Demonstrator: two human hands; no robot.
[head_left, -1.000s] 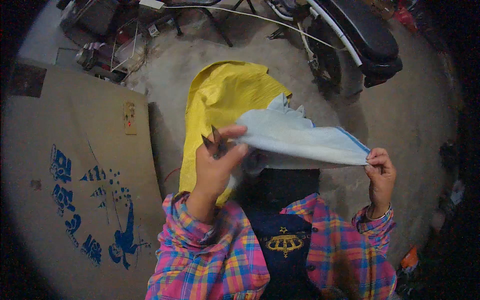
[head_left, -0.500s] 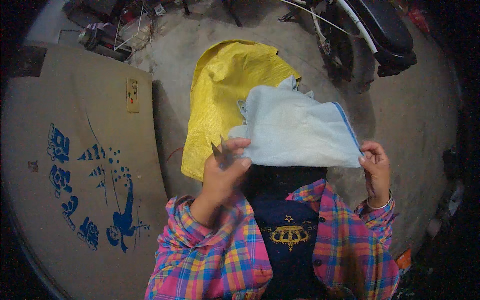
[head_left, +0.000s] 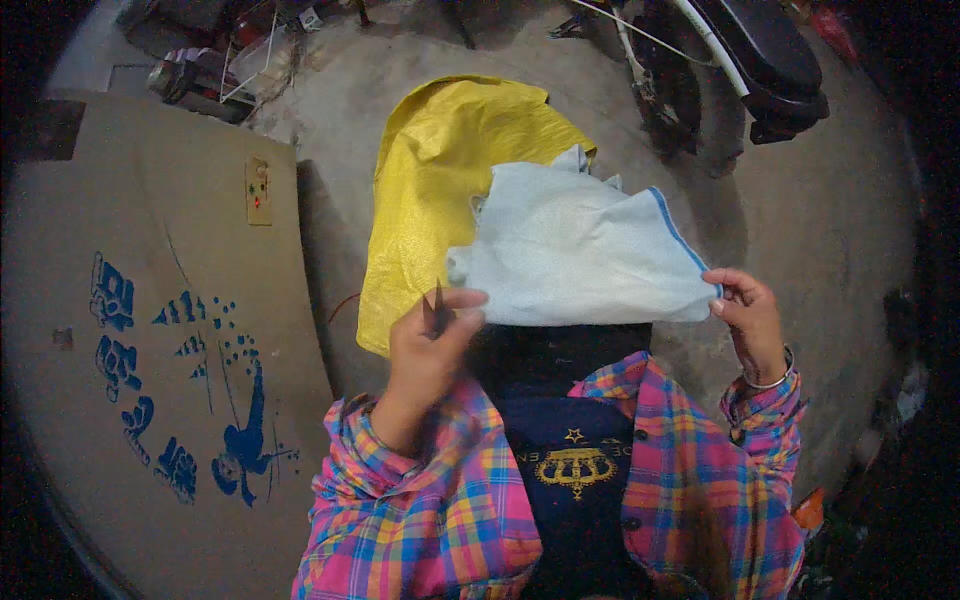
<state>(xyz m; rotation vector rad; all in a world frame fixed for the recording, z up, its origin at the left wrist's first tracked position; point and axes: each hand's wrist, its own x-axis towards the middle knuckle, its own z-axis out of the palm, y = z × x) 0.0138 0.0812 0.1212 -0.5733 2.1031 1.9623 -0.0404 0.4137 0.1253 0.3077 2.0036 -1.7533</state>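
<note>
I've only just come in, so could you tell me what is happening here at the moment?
A person in a plaid shirt holds a pale blue woven sack stretched between both hands at chest height. The left hand pinches its lower left corner and also carries a small dark pointed tool; the right hand grips the right corner near the blue-striped edge. Beneath lies a yellow sack on the concrete floor, with a flattened cardboard sheet to the left.
</note>
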